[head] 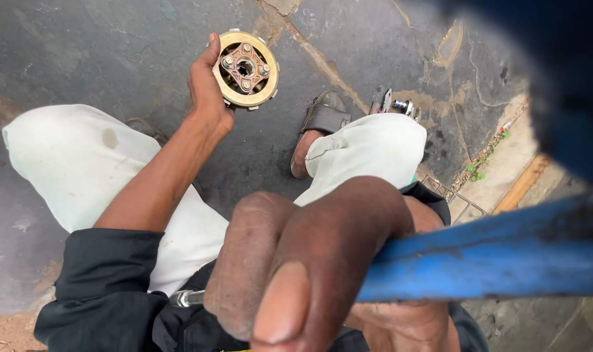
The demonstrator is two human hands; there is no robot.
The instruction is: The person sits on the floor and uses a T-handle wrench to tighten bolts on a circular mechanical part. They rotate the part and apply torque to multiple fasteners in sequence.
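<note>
Left hand [208, 88] grips a round brass-coloured clutch assembly [245, 68] at upper left; right hand [316, 267] clenches a blue bar [492, 257] at lower right. One-handed, the assembly could slip onto the stone floor [114, 45].

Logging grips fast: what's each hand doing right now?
Left hand: closed on the round metal clutch part.
Right hand: closed around the blue bar.

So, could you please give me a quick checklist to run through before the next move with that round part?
1. Left hand holds the disc: ok.
2. Disc's bolted face turned to the camera: ok.
3. Right hand wrapped round the blue bar: ok.
4. Right grip firm: cannot tell, too close and blurred.
5. Sandalled foot flat on the paving: ok.
6. Tools beside the knee within reach: cannot tell.
</note>
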